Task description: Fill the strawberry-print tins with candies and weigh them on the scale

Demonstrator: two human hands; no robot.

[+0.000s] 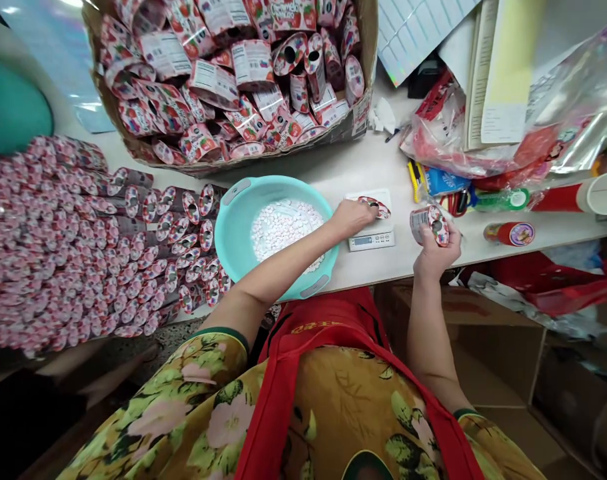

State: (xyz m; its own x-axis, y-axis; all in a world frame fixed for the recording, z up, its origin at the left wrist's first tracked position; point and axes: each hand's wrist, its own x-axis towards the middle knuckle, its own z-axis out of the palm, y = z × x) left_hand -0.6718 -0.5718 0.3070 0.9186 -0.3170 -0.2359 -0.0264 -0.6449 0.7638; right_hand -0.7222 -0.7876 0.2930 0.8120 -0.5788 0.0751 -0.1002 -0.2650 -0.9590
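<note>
Over the white digital scale [372, 241], the left hand [354, 217] has its fingers closed on one end of a strawberry-print packet [379, 207]; whether that packet touches the weighing plate, I cannot tell. Just right of the scale, the right hand [438, 253] grips a second packet [421, 220], fingers wrapped around it, hole facing up. Left of the scale, a turquoise basin [232, 233] holds small pale tablets [286, 223]; farther left, packets [98, 247] crowd together, and beyond, a cardboard box [346, 131] brims with more.
</note>
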